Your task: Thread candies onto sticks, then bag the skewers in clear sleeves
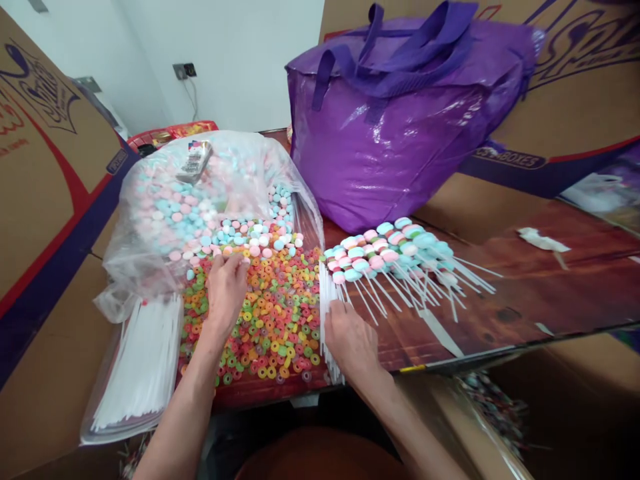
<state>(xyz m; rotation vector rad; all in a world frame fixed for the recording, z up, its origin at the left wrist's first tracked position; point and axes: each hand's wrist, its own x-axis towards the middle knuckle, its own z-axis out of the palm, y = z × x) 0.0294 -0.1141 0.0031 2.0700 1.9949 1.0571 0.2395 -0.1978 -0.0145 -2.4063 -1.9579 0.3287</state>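
Note:
My left hand (226, 288) reaches into a pile of coloured ring candies (273, 313), its fingertips pinched together at the edge of the pastel marshmallows (250, 235). What it holds is too small to make out. My right hand (350, 340) rests on a row of white sticks (327, 307) at the table's front, fingers curled over them. Just beyond it lies a fan of finished sticks with pink, white and blue marshmallows (390, 250) on their ends.
A clear plastic bag (165, 200) of pastel sweets lies open at the left, with a packet of white sticks (143, 363) in front of it. A big purple bag (400, 120) stands behind. Cardboard boxes (45, 173) flank the wooden table (550, 280).

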